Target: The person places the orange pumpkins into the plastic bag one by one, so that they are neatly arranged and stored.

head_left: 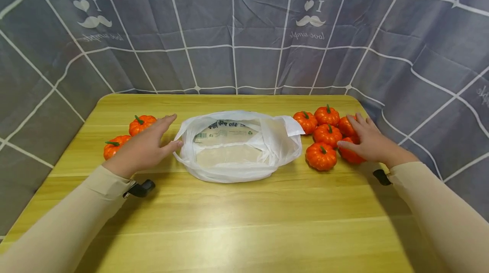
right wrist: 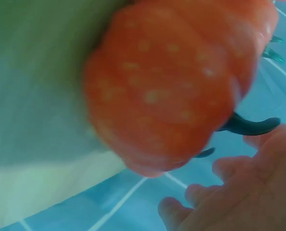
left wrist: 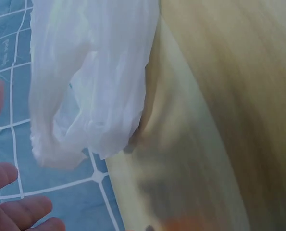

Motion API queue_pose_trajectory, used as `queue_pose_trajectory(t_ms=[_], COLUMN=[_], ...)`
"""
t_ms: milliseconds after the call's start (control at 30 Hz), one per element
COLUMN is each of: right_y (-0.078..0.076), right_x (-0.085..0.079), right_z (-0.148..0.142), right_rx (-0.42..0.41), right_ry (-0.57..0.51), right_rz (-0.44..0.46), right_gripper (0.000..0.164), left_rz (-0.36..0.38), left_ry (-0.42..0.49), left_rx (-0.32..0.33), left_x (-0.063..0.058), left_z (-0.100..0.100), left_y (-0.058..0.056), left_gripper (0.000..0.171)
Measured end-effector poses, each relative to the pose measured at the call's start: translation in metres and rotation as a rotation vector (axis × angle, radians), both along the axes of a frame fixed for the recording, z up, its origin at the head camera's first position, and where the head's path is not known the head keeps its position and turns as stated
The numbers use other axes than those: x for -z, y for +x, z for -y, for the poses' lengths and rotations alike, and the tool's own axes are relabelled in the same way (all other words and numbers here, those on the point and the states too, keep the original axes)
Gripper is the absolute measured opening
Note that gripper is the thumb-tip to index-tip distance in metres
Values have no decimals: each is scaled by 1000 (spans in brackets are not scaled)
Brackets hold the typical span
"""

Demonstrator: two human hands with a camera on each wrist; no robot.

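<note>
A white plastic bag [head_left: 233,174] lies mid-table with its mouth spread, showing a beige lining with printed lettering. My left hand [head_left: 150,145] is held beside the bag's left end, fingers extended and nothing in them; the thumb tip is right at the bag's edge. In the left wrist view the bag [left wrist: 114,86] hangs in folds near the fingers. On the right, my right hand [head_left: 372,141] hovers over the small orange pumpkins, fingers spread. One pumpkin [right wrist: 157,86] fills the right wrist view, its green stem [right wrist: 251,126] close to my fingers.
Several pumpkins [head_left: 321,156] cluster between the bag and my right hand. Two more, a front pumpkin [head_left: 116,146] and a rear pumpkin [head_left: 141,124], sit left of the bag, partly behind my left hand. A grey checked curtain [head_left: 259,22] encloses the wooden table [head_left: 244,222] behind and at the sides.
</note>
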State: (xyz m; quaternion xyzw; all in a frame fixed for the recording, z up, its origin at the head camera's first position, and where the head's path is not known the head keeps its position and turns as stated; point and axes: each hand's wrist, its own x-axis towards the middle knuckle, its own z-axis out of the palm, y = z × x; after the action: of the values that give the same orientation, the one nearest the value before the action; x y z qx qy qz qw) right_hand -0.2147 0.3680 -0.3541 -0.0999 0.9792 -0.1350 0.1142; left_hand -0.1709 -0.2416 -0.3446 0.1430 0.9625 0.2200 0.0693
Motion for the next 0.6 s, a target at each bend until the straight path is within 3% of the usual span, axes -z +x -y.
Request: queue_pose_trajectory(t_ms=[400,600], right_y=[13,21], right_x=[17,22], right_z=[-13,-18], right_rx=[-7,19], right_ry=[-68,-48], right_rz=[15,26], right_gripper=[112,115], left_rz=[23,32], left_ry=[42,43], left_rx=[29,40], left_x=[12,14], left_z=[-5,-10], left_y=[-5,-4], left_gripper=[85,81])
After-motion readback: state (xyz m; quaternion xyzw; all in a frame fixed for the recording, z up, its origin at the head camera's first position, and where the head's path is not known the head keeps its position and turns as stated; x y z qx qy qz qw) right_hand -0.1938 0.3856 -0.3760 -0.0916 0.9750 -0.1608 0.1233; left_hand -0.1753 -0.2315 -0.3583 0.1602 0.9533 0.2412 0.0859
